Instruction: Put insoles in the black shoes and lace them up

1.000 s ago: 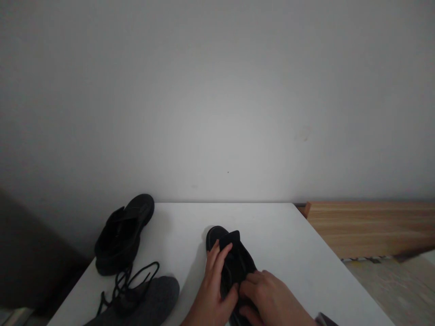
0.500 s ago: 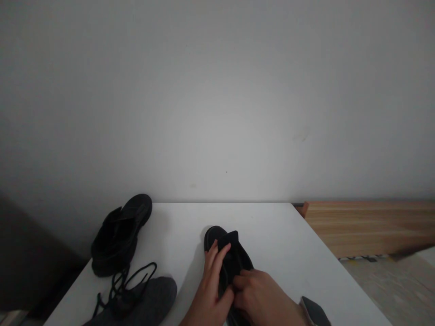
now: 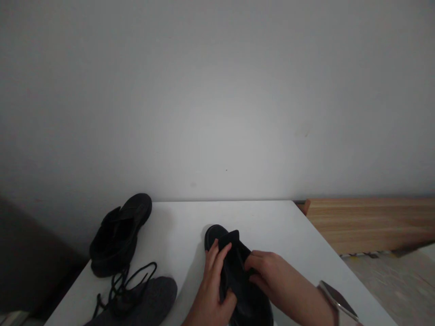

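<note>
Nearest the lens, at the bottom edge, I see both hands on one black sandal [image 3: 238, 267] lying toe-away on the white tabletop [image 3: 288, 235]. My left hand [image 3: 212, 290] grips its left side, fingers laid flat along the edge and over the raised strap flap, thumb tucked beneath; I judge that this steadies the sandal and keeps the flap lifted. My right hand [image 3: 272, 278] comes in from the right with fingers curled, pinching the strap near the middle, as though working a fastening there, though the dark material hides the exact contact. A watch [image 3: 336, 301] sits on the right wrist.

Left of the hands, a grey shoe [image 3: 149, 301] lies at the near edge with its black lace [image 3: 132, 278] loose and looped on the tabletop, apart from the sandal I hold. Beyond that, at the far left corner, a second black sandal [image 3: 118, 235] rests tilted, partly overhanging the edge, well apart from the hands; it looks set aside.

By my count: two sandals, one grey shoe, one lace, two hands.

Farther right, beyond the tabletop, a wooden board [image 3: 370, 222] runs along the base of the plain wall [image 3: 217, 99].
</note>
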Motion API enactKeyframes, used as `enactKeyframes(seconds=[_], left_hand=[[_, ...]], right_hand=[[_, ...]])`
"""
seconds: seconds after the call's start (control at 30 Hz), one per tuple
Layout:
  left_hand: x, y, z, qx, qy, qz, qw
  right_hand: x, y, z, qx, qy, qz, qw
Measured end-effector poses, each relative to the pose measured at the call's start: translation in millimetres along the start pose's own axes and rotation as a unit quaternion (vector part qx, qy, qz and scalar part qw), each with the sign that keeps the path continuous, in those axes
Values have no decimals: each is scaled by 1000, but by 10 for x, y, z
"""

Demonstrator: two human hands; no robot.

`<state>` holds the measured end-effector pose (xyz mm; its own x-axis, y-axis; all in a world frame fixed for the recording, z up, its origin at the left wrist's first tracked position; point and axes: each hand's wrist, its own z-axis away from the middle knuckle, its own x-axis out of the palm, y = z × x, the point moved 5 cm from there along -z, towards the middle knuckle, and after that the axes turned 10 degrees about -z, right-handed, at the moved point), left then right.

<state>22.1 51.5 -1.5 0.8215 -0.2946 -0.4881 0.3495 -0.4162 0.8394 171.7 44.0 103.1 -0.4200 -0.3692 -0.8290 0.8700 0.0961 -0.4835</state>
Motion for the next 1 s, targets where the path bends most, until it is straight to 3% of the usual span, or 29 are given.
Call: enactKeyframes(seconds=[0.27,0.47,0.6,0.77,0.9,1.0], left_hand=[[36,10,-28,-49,-16,-25,998],[81,27,-43,-38,-1,-43,998],[109,37,-51,-28,6,-45,999],[91,27,-59,-55,-5,-46,997],[83,55,-57,-53,-8,-56,997],[92,65,-52,-50,-5,-59,997]], right_hand=[[243,-49,-94,58,-30,44,997],[85,-233,-11,18,-5,-104,994],[128,-89,-119,13,-39,-277,960],[346,122,-370,66,-77,-390,915],[415,84,-412,77,-74,-456,884],[401,4,-395,56,-66,-473,877]])
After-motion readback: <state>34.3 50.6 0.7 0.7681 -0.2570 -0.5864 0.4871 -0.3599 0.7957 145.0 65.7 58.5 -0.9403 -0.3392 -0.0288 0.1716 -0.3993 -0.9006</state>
